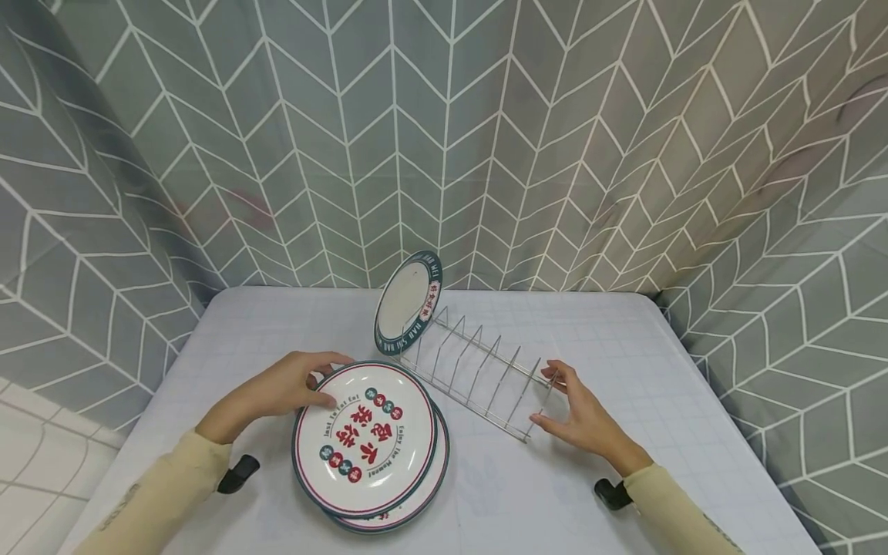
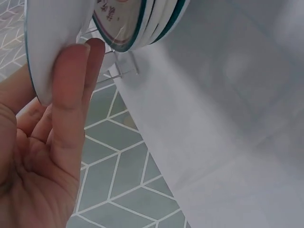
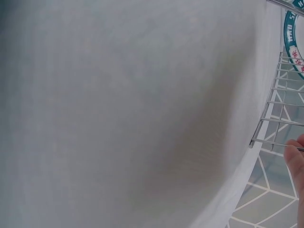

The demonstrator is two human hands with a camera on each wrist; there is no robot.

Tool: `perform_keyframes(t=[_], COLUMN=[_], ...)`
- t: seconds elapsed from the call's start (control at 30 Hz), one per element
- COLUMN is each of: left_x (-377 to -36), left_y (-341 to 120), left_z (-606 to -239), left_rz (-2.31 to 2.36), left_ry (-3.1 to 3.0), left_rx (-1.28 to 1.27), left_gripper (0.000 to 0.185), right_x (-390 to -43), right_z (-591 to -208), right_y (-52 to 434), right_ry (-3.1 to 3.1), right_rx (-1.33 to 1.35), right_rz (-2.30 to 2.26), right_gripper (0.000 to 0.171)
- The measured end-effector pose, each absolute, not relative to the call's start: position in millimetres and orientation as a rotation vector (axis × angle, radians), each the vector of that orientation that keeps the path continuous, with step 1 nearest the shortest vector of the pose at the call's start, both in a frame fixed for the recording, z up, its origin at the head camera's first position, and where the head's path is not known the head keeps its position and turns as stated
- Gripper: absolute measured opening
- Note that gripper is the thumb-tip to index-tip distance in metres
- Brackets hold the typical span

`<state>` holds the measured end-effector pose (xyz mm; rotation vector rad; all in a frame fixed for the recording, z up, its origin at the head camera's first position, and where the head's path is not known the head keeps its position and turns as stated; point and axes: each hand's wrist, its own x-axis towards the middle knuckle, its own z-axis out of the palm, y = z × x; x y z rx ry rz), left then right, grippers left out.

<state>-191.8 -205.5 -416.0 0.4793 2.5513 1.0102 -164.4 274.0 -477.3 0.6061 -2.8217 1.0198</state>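
Note:
My left hand [image 1: 294,385] pinches the edge of a white plate [image 1: 361,493] with red and teal lettering, thumb on its face and fingers behind. The left wrist view shows this plate [image 2: 42,52] raised apart from the stacked plates [image 2: 152,23]. Those plates [image 1: 409,515] lie beneath it on the table, mostly hidden. My right hand [image 1: 586,416] holds the near right end of a wire dish rack [image 1: 479,406], thumb and fingers on its end wires. One plate with a wide teal lettered rim [image 1: 432,293] stands tilted in the rack's far left end.
A white cloth [image 1: 555,509] covers the table [image 1: 597,316]. Curtains [image 1: 451,154] with a grey-green herringbone pattern hang behind and at both sides. Several wire dividers [image 1: 475,362] stand along the rack. Black straps or devices [image 1: 238,473] sit at both wrists.

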Motion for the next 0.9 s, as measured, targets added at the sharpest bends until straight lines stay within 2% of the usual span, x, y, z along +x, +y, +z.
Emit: perform_keyframes(t=[0.53, 0.9], left_x=[-184, -180], left_y=[-227, -227], left_z=[-404, -390], left_rz=[1.193, 1.260], left_ry=[2.251, 2.190], left_rx=[0.506, 0.521], left_gripper=[0.081, 0.079], right_x=[-165, -165], right_z=[-478, -478], right_y=[274, 274], right_ry=[-2.825, -2.820], right_rx=[0.605, 0.611], right_rz=[1.023, 1.027], right_gripper=[0.093, 0.093])
